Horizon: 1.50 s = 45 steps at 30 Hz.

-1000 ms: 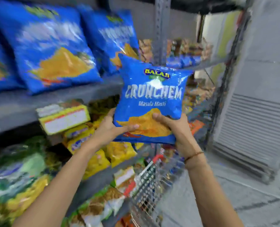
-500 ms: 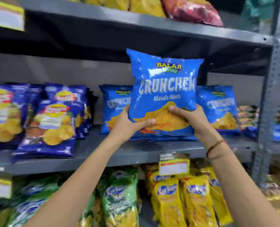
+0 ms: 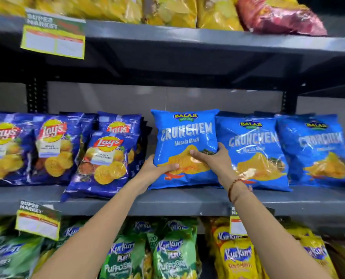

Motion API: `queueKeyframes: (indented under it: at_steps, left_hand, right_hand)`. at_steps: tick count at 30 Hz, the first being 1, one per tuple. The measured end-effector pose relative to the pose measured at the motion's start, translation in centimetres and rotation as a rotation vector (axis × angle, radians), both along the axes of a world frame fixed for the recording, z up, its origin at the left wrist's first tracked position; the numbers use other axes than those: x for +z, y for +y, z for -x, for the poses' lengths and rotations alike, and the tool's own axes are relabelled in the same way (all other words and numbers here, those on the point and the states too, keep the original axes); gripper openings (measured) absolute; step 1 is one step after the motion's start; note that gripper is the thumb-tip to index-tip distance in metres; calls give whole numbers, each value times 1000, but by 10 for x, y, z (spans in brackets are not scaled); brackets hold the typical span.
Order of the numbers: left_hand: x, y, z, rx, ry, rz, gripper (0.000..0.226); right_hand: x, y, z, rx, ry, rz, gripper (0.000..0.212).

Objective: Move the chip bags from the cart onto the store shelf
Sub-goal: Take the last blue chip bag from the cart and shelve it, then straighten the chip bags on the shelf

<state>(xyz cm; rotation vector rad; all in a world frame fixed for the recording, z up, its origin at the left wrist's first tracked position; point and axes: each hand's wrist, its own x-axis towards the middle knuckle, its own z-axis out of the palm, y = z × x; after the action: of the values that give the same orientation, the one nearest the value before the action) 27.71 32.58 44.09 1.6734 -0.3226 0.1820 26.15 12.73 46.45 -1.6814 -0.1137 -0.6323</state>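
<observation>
A light blue Crunchem chip bag (image 3: 184, 137) stands upright on the grey middle shelf (image 3: 187, 200), its bottom edge touching the shelf board. My left hand (image 3: 157, 168) grips its lower left corner. My right hand (image 3: 211, 158) holds its lower right side, fingers across the front. Two matching Crunchem bags (image 3: 252, 150) (image 3: 316, 152) stand to its right. The cart is out of view.
Dark blue Lay's bags (image 3: 103, 158) fill the shelf to the left, one leaning forward over the edge. Yellow and red bags (image 3: 167, 11) lie on the shelf above. Green and yellow Kurkure bags (image 3: 171, 254) sit below. Price tags (image 3: 53, 40) hang from shelf edges.
The bag moved from near the cart up to the shelf, then down and back until it rests on the shelf board left of the other Crunchem bags. Both hands still grip it.
</observation>
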Motion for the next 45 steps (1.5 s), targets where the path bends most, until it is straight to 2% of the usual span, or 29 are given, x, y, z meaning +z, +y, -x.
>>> queueKeyframes:
  at_steps: [2,8,12,15,17,19,21,25,28,32,34,36,38,41,45]
  left_hand:
    - [0,0,-4,0,17,-13,78]
    - [-2,-2,1,88,48,-3,92]
    - [6,-5,20,238,-115,-119,101]
    - [16,4,48,258,-291,-137,95]
    - [23,20,68,262,-412,-123,86]
    - [30,46,84,339,-521,-174,77]
    - [34,80,88,479,-561,-256,72]
    - [24,141,78,591,-419,-312,67]
    - [6,171,71,549,-266,-275,64]
    - [-12,189,63,528,-54,-216,59]
    - [-12,189,61,452,52,-196,52]
    - [-6,188,63,345,161,-118,60]
    - [-2,188,65,212,218,-104,68]
    - [3,187,68,107,195,-216,60]
    - [2,187,69,28,179,-242,44]
  right_hand:
    - [-5,3,-1,-82,-8,27,89]
    - [-15,17,4,-260,-102,193,105]
    - [-15,24,15,-382,-180,329,99]
    - [-15,31,31,-519,-299,386,84]
    - [-14,42,41,-525,-406,377,70]
    - [-13,57,50,-423,-448,360,61]
    - [-14,78,55,-253,-412,346,61]
    - [-20,126,54,47,-264,341,68]
    - [-29,156,45,219,-106,268,69]
    - [-35,182,28,359,202,96,79]
    - [-29,189,19,432,282,-28,81]
    - [-21,197,13,551,351,-123,85]
    - [-19,204,10,634,381,-179,91]
    - [-23,215,12,628,347,-212,95]
    - [-32,222,11,608,191,-306,74]
